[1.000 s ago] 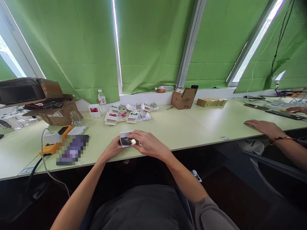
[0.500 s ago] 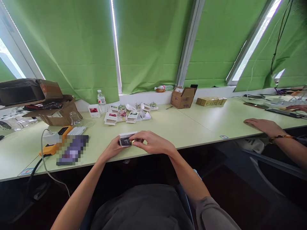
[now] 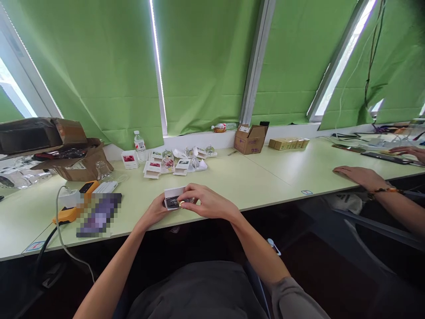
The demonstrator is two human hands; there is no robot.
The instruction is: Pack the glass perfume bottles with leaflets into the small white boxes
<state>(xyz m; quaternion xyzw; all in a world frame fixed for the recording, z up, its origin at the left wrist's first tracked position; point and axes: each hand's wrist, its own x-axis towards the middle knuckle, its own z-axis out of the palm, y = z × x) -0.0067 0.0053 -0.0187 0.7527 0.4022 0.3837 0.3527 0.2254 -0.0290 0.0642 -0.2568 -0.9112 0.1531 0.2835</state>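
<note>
Close to the table's front edge, my left hand [image 3: 155, 212] grips the left side of a small white box [image 3: 173, 192] whose lid stands up. Inside the box shows a dark insert [image 3: 171, 202]. My right hand [image 3: 207, 201] reaches over the box from the right, its thumb and forefinger pinched on a small gold-coloured round piece [image 3: 181, 204] at the insert. What exactly the piece is, I cannot make out. Beyond my hands lie several opened small white boxes [image 3: 152, 169] with clear, wire-like contents, and an upright white box [image 3: 129, 159] with a red picture.
A water bottle [image 3: 140, 142] stands behind the boxes. An open carton [image 3: 250, 139] and a row of yellowish boxes [image 3: 288, 144] are further right. At left lie a phone [image 3: 99, 215], an orange device [image 3: 71, 212] and a brown carton [image 3: 76, 166]. Another person's arm [image 3: 365, 178] rests at right.
The view has tilted slightly. My right fingers have shifted a little on the gold-coloured piece at the box, and more of the piece shows. My left hand keeps its grip on the box.
</note>
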